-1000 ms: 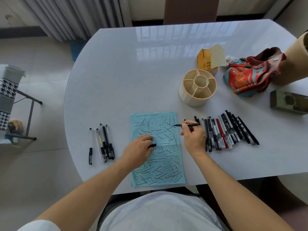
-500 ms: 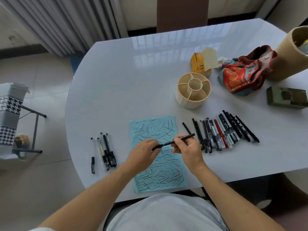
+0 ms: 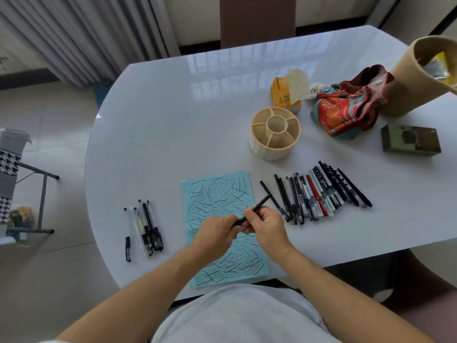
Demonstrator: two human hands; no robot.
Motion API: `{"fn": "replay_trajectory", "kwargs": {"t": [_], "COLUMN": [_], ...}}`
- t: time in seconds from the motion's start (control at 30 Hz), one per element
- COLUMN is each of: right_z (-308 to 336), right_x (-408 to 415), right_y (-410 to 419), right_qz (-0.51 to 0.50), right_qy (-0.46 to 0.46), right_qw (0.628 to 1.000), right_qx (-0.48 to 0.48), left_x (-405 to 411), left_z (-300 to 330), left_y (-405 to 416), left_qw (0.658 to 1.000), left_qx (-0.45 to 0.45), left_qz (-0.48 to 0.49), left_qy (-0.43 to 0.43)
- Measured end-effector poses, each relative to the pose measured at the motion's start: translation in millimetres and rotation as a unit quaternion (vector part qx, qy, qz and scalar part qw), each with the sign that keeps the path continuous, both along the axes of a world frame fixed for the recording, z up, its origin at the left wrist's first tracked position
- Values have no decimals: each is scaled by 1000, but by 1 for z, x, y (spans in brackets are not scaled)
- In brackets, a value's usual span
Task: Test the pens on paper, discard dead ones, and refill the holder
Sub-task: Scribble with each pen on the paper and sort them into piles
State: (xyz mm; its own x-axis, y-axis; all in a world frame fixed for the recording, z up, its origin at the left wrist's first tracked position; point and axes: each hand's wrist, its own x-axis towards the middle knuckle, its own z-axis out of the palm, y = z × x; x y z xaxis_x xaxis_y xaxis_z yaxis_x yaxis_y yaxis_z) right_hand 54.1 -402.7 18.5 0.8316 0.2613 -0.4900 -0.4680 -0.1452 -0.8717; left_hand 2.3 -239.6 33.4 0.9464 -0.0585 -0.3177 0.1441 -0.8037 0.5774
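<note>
A thin black pen [image 3: 257,205] is held above the blue paper [image 3: 222,194], which is covered in scribbled lines. My right hand [image 3: 265,226] grips the pen's middle and my left hand [image 3: 217,233] closes over its lower end, where the cap went on. A row of several pens [image 3: 321,194] lies to the right of the paper. A smaller group of pens [image 3: 146,226] lies to the left. The beige pen holder [image 3: 275,134], round with compartments, stands empty behind the row.
On the white table [image 3: 160,134], a yellow tissue pack [image 3: 282,92], a red patterned pouch [image 3: 346,107], a tan cylinder [image 3: 415,78] and a dark green box [image 3: 410,142] sit at the far right. A chair back [image 3: 257,18] stands beyond the table.
My right hand lifted the pen off the paper and brought it toward my left hand, which held the cap; both hands now meet on the pen.
</note>
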Motion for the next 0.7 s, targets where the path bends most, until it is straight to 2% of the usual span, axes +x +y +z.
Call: {"fn": "replay_trajectory", "kwargs": {"t": [0.1, 0.2, 0.23, 0.3, 0.37, 0.43, 0.53, 0.63, 0.7], "right_z": [1, -1, -2, -5, -9, -13, -21, -29, -31], "right_x": [12, 38, 49, 67, 78, 84, 91, 95, 94], "right_y": [-7, -16, -20, -28, -33, -36, -38, -41, -44], "right_qz": [40, 77, 104, 191, 269, 313, 324, 299, 269], "right_qy": [12, -17, -50, -125, -174, -207, -242, -273, -305], "right_qw": [999, 986, 971, 916, 861, 829, 798, 779, 782], "right_qx": [-33, -147, -210, -330, -394, -416, -446, -478, -472], "left_x": [0, 3, 0, -8, -20, -34, -62, -95, -112], "left_z": [-4, -7, -9, -12, -15, -17, -16, -16, -16], "left_y": [-5, -7, -5, 4, 17, 30, 52, 79, 97], "left_qw": [1000, 999, 999, 998, 997, 995, 990, 970, 944], "left_qx": [-15, -13, -8, 10, 28, 41, 69, 109, 130], "left_qz": [19, 36, 43, 57, 69, 84, 127, 219, 304], "left_qy": [11, 21, 22, 20, 19, 19, 1, -3, 4]}}
